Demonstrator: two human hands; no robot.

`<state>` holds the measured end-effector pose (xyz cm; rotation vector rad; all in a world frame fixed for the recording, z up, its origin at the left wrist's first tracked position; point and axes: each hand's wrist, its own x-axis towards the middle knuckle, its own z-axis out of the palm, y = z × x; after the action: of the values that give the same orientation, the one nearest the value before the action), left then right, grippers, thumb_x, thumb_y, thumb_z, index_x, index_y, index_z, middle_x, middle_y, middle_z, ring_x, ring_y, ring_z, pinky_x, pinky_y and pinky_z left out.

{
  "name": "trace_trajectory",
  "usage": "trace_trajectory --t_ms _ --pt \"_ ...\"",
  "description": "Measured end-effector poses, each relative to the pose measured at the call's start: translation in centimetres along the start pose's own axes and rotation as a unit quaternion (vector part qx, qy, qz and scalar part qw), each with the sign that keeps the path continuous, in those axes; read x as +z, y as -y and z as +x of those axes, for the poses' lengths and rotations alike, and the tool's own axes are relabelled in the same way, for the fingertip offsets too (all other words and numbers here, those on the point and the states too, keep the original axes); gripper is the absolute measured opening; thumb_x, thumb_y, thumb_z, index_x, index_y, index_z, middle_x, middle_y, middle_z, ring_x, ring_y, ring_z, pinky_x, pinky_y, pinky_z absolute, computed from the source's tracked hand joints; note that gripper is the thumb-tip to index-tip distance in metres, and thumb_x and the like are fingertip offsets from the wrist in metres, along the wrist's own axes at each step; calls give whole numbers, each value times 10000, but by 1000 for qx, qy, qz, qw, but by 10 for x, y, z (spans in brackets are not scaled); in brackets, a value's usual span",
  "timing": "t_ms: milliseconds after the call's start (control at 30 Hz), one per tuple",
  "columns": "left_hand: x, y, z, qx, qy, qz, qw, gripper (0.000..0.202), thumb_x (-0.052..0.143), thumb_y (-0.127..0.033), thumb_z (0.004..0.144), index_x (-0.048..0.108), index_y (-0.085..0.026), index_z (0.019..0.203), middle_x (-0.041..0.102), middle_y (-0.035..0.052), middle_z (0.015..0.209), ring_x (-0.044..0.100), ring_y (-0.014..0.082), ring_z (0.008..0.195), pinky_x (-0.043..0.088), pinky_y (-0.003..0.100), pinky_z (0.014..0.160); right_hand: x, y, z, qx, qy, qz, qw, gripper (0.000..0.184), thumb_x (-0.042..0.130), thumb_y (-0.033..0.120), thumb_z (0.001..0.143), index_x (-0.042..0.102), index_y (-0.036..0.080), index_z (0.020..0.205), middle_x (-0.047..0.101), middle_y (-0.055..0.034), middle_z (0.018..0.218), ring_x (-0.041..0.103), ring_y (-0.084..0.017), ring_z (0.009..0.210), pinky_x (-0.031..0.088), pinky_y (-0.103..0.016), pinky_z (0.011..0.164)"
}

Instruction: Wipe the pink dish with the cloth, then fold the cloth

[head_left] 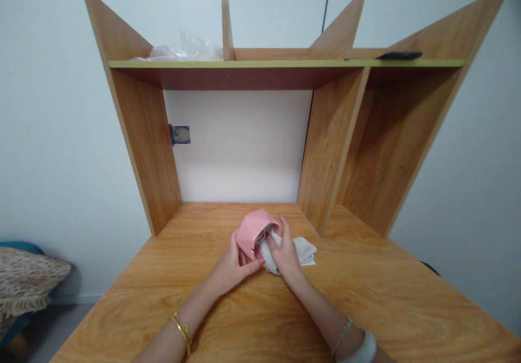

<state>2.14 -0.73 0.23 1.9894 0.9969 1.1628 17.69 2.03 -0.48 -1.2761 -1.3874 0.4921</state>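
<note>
Now the left hand point(233, 265) grips the pink cup point(255, 233), right hand point(285, 252) clutching the cloth point(303, 252) inside.

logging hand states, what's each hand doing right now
Left hand: closed on the pink cup, tipped on its side.
Right hand: closed on the white cloth, pressing it into the cup.

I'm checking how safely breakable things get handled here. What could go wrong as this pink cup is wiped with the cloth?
1. The left hand tilts the pink cup on its side with only a light hold; it might slip and knock against the desk.
2. The right hand pushes the cloth into the cup's mouth; a hard push could shove the cup out of the left hand's fingers.
</note>
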Motion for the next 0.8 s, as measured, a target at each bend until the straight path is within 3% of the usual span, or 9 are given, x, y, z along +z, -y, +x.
trace_trajectory --t_ms 200,467,600,800 --pt "-1 -5 0 -17 -42 54 998 584 583 -310 711 274 -166 1185 521 86 1092 519 180 954 421 318 825 5 -3 2 20 31 -16 999 696 514 273 716 193 110 1312 605 -108 1007 590 -194 883 442 -296 751" --pt "-6 -16 1 -20 -37 137 990 616 602 -270 645 336 -174 1192 567 78 1067 549 201 921 430 319 797 -10 6 8 31 43 -228 972 764 546 337 725 163 121 1350 643 -66 755 615 -214 676 376 -248 547" --pt "-9 -16 1 -53 -27 198 978 685 606 -352 631 324 -173 1229 593 83 1030 572 234 876 440 329 746 -15 13 6 -1 59 -333 941 743 494 374 774 109 158 1372 646 -49 678 618 -218 637 323 -238 509" --pt "-18 -17 1 -67 -13 284 956 629 532 -400 666 346 -166 1219 629 77 921 600 246 776 429 328 699 -13 15 -1 -63 82 -364 926 738 474 347 791 71 150 1377 662 -63 719 630 -222 676 335 -245 534"
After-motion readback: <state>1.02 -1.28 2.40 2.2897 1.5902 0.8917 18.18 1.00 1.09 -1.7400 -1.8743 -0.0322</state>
